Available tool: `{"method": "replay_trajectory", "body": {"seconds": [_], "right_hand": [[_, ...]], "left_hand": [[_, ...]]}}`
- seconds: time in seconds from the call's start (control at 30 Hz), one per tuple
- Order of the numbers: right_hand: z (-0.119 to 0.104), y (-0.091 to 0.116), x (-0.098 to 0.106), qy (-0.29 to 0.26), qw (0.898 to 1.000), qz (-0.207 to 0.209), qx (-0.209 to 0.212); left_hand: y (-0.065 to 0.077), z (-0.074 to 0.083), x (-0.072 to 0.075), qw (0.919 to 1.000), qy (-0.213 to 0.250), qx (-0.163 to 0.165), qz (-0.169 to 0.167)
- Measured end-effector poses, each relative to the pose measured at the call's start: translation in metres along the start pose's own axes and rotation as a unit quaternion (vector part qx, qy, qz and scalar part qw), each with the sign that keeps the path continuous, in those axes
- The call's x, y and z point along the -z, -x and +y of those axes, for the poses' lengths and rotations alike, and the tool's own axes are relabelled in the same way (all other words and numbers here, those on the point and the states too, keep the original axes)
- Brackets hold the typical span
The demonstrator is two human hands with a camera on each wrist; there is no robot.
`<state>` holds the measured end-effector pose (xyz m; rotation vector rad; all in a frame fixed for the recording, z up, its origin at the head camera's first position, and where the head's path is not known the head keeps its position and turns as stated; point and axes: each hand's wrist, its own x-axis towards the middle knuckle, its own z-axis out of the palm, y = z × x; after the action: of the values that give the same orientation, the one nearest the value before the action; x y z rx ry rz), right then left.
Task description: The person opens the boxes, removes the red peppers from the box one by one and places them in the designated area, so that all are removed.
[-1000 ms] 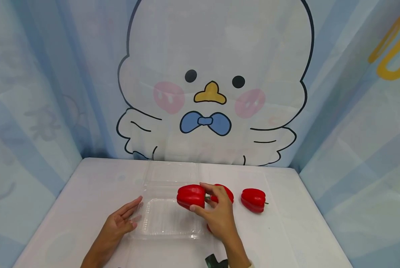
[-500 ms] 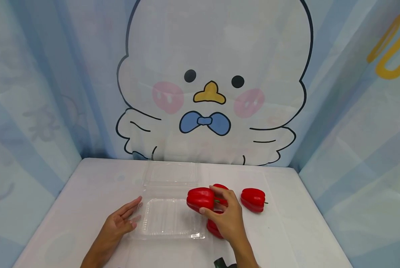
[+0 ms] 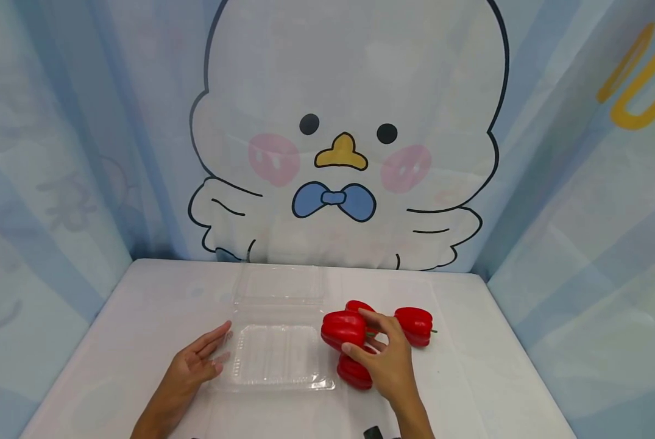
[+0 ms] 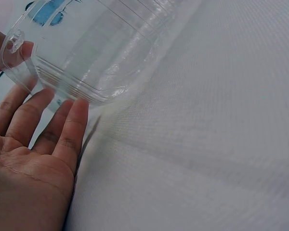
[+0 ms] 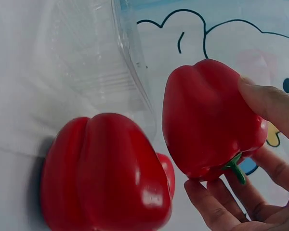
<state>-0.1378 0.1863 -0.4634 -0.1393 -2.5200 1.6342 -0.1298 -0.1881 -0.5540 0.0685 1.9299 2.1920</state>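
Observation:
My right hand (image 3: 386, 363) holds a red bell pepper (image 3: 342, 329) by its stem end, thumb on one side and fingers on the other. In the right wrist view this bell pepper (image 5: 207, 115) is raised, its green stem towards the palm. Another bell pepper (image 3: 354, 371) lies below it on the table, beside the clear plastic clamshell box (image 3: 283, 385). A further bell pepper (image 3: 357, 306) is partly hidden behind the held one. My left hand (image 3: 195, 363) rests at the box's left side; in the left wrist view its extended fingers (image 4: 70, 130) reach the clear wall.
One more red bell pepper (image 3: 414, 326) lies to the right on the white table (image 3: 470, 378). The box's lid (image 3: 280, 283) is folded back towards the cartoon-printed curtain (image 3: 343, 73). A dark green piece (image 3: 373, 433) shows at the bottom edge.
My right hand has moved right with the bell pepper, from over the box to above the other bell peppers. The front bell pepper has come into view. My left hand has stayed put.

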Motion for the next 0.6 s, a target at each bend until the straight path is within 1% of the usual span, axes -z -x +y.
{"method": "replay_trajectory", "body": {"seconds": [0.27, 0.6], "right_hand": [[0.002, -0.001, 0.01, 0.018, 1.0, 0.01, -0.017], [0.003, -0.002, 0.025, 0.047, 0.998, 0.02, -0.037]], "left_hand": [[-0.001, 0.003, 0.0, 0.9999, -0.006, -0.007, -0.006], [-0.002, 0.005, 0.002, 1.0, -0.007, -0.006, 0.0]]}}
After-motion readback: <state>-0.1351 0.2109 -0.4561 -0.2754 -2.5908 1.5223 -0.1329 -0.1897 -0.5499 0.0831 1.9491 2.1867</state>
